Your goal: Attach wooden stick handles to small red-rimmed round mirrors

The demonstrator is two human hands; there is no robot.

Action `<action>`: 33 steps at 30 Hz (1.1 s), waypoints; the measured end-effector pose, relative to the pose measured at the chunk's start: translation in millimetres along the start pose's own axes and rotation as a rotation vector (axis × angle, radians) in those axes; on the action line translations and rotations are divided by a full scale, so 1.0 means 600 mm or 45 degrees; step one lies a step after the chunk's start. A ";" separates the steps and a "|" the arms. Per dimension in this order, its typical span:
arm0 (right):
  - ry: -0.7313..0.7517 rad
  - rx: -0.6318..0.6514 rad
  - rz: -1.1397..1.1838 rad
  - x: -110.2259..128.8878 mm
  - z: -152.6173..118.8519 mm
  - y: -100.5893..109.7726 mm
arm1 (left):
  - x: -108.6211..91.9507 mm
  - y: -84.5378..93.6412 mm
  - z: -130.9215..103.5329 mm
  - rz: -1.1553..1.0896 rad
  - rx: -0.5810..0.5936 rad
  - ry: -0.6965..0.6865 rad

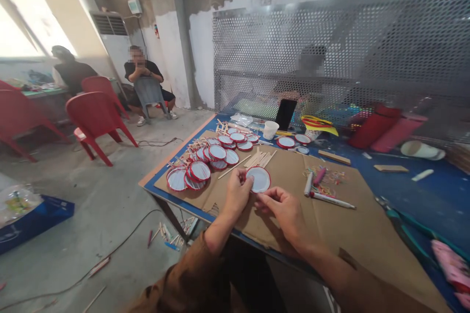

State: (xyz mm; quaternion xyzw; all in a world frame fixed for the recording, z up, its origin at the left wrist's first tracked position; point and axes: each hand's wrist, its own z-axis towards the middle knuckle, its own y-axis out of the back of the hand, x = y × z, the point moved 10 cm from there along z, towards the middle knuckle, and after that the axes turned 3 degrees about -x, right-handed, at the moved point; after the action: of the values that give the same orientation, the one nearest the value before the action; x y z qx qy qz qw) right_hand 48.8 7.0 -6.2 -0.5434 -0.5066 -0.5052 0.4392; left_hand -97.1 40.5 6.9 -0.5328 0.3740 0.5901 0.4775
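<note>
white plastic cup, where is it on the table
In the head view the white plastic cup stands at the table's far edge, just left of the upright black phone and behind the red-rimmed discs.

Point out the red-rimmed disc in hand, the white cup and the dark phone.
red-rimmed disc [259, 179], head view, on its white face.
white cup [270, 130], head view, on its side wall.
dark phone [285, 114], head view, on its dark screen.

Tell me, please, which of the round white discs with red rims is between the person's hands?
The round white red-rimmed disc lying alone on the brown cardboard sheet, touched by the left hand; the others are piled further left and behind.
</note>
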 end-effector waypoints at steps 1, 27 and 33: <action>-0.002 0.006 0.006 0.000 0.000 -0.001 | -0.002 -0.001 0.000 0.008 0.003 -0.005; -0.229 0.003 0.502 -0.017 0.022 0.012 | -0.002 0.025 0.006 -0.056 -0.154 -0.038; -0.186 -0.049 0.397 -0.017 0.025 0.028 | 0.006 -0.002 0.007 -0.031 0.048 -0.004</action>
State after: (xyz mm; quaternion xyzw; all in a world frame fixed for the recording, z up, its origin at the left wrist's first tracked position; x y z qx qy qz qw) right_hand 67.4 19.0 -17.5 -0.6591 -0.4369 -0.3997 0.4636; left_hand -96.7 45.3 3.8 -0.5271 0.3778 0.5780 0.4953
